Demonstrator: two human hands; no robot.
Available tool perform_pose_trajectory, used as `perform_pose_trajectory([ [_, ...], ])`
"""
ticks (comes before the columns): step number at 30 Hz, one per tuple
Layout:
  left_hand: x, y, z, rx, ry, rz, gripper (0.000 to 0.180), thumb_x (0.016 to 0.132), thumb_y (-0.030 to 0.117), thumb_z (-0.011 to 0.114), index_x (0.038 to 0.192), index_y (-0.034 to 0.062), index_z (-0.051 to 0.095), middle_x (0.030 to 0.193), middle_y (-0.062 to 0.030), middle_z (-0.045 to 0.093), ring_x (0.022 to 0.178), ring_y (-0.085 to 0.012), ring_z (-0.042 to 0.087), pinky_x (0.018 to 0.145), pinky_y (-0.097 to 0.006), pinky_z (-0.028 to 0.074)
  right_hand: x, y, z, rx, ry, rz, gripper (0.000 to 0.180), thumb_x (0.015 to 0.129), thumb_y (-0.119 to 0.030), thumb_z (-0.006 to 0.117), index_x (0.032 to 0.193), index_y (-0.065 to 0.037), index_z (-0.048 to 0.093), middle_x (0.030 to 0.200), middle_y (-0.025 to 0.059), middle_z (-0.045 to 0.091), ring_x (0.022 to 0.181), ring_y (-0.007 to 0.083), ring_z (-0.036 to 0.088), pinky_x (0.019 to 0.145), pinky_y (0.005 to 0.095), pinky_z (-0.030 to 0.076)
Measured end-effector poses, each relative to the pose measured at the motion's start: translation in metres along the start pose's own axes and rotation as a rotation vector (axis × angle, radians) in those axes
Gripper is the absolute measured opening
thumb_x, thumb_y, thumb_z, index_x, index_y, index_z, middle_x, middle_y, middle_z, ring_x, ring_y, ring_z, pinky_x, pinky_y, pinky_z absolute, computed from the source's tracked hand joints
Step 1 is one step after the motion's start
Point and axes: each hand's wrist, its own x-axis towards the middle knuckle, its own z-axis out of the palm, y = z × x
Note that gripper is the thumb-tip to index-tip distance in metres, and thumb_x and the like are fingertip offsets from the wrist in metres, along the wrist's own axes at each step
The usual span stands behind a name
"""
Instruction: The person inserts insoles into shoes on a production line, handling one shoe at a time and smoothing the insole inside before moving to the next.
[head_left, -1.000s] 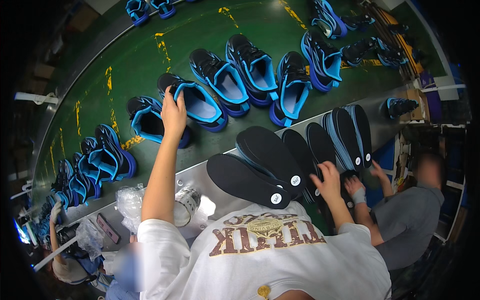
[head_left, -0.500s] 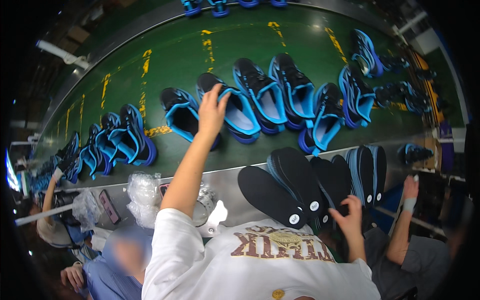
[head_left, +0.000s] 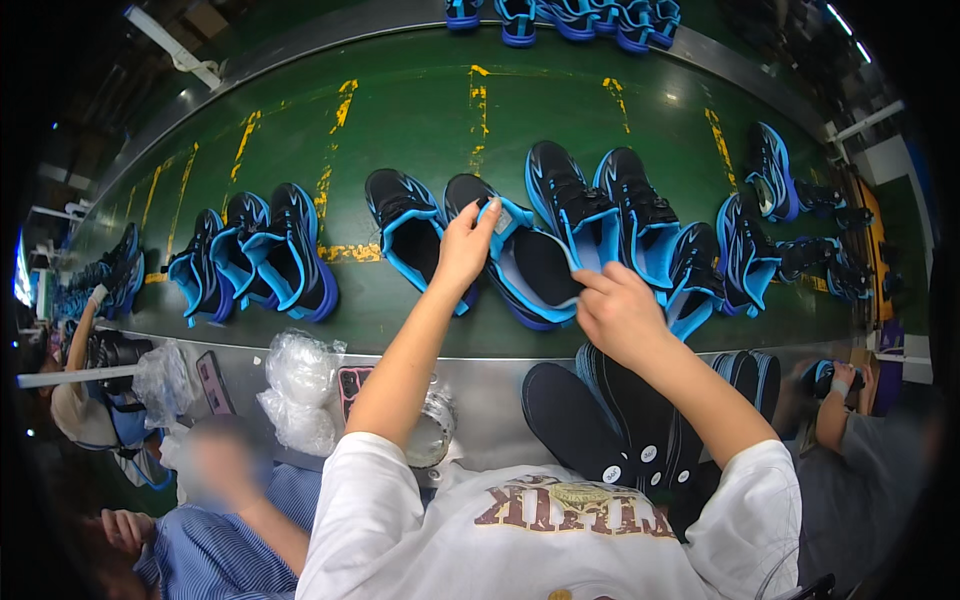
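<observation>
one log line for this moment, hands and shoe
left hand: grips blue shoe collar | right hand: at shoe opening | shoe: black-blue, on green belt | insoles: black stack on bench

Left of the left hand [head_left: 463, 250], below its forearm, crumpled clear plastic bags [head_left: 300, 385] lie on the grey desk [head_left: 490, 395]. Another clear bag [head_left: 160, 380] sits farther left. Below the right hand [head_left: 620, 315], small round white labels [head_left: 648, 453] mark the black insoles [head_left: 600, 420]. Yellow painted marks [head_left: 345, 105] stripe the green belt [head_left: 420, 130] beyond both hands.
</observation>
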Motion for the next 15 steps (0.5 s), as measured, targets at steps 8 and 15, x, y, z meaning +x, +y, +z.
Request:
perform_pose_trajectory([
  [8,-0.001,0.003,0.003,-0.074,0.111,-0.020,0.030,0.085,0.032,0.055,0.080,0.0026,0.056,0.057,0.0055,0.042,0.049,-0.0018,0.033,0.042,-0.020,0.025,0.054,-0.004,0.106,-0.048,-0.216,0.317,0.012,0.070,-0.006,0.053,0.079,0.001,0.059,0.089,0.0148,0.055,0.083,0.0284,0.055,0.071,0.0354,0.047],
  [15,-0.007,0.008,-0.014,0.047,-0.025,0.019,0.029,0.085,0.030,0.054,0.087,0.0009,0.058,0.059,0.0043,0.045,0.052,-0.0026,0.037,0.045,-0.020,0.029,0.054,-0.017,0.046,-0.033,-0.505,0.428,0.034,0.064,-0.028,0.068,0.086,-0.003,0.061,0.096,0.0231,0.053,0.087,0.0340,0.053,0.073,0.0388,0.048],
])
